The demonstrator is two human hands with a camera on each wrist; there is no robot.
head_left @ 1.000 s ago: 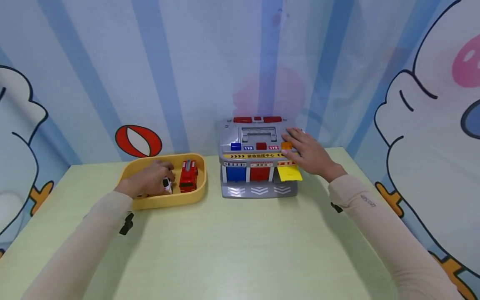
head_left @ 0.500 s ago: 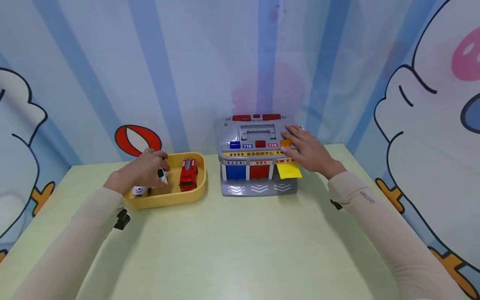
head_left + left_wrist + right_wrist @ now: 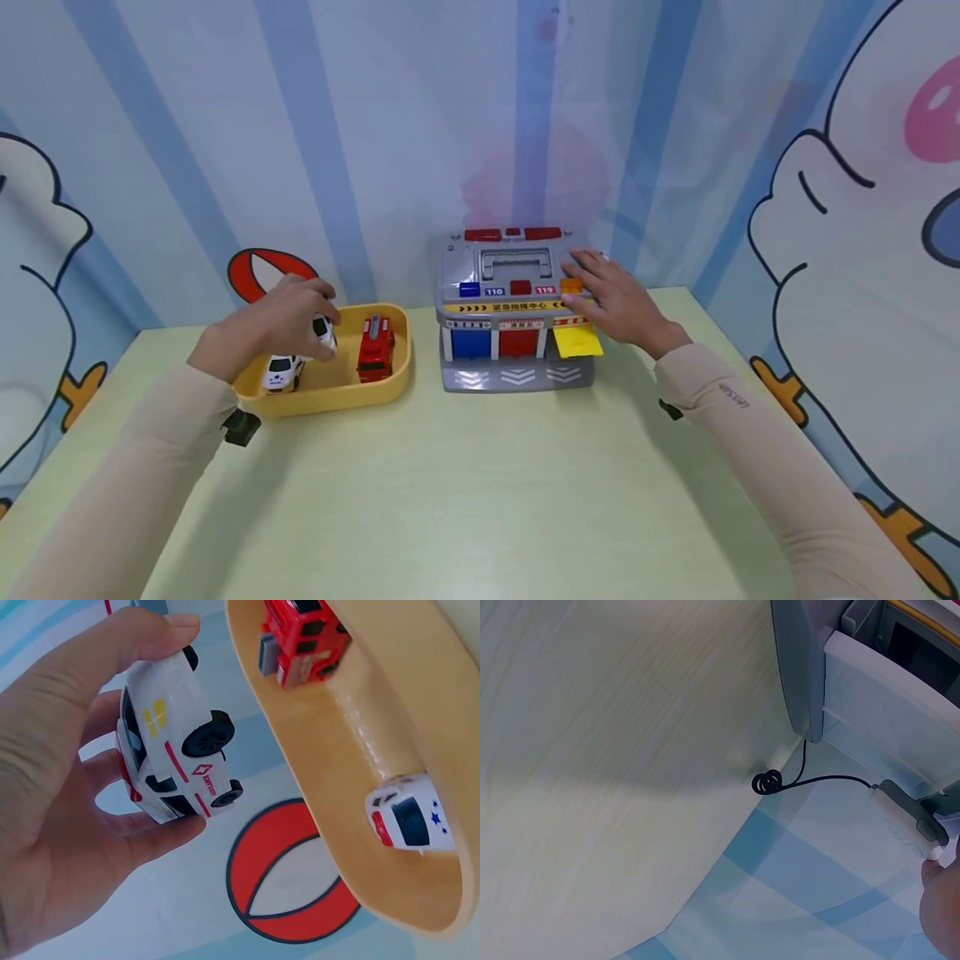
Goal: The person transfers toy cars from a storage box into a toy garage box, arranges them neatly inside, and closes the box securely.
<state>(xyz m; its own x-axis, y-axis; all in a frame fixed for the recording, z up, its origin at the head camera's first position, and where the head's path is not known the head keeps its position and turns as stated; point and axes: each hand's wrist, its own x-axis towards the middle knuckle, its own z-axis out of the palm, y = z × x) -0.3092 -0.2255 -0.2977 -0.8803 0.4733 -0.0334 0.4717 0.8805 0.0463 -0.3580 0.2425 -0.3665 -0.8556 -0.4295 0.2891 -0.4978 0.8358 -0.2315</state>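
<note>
Left hand (image 3: 288, 321) pinched white toy car (image 3: 174, 739) above yellow tray (image 3: 337, 401) | right hand (image 3: 618, 304), fingers spread, rested on grey toy station (image 3: 459, 267) | car seemed light, stiff, slick; sides probably offered best grip

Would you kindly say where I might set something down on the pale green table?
Free: the front tabletop between the beige sleeves; a narrow strip between yellow plastic tray and grey toy station. Crowded: the tray, holding a red toy fire engine and white toy car.
</note>
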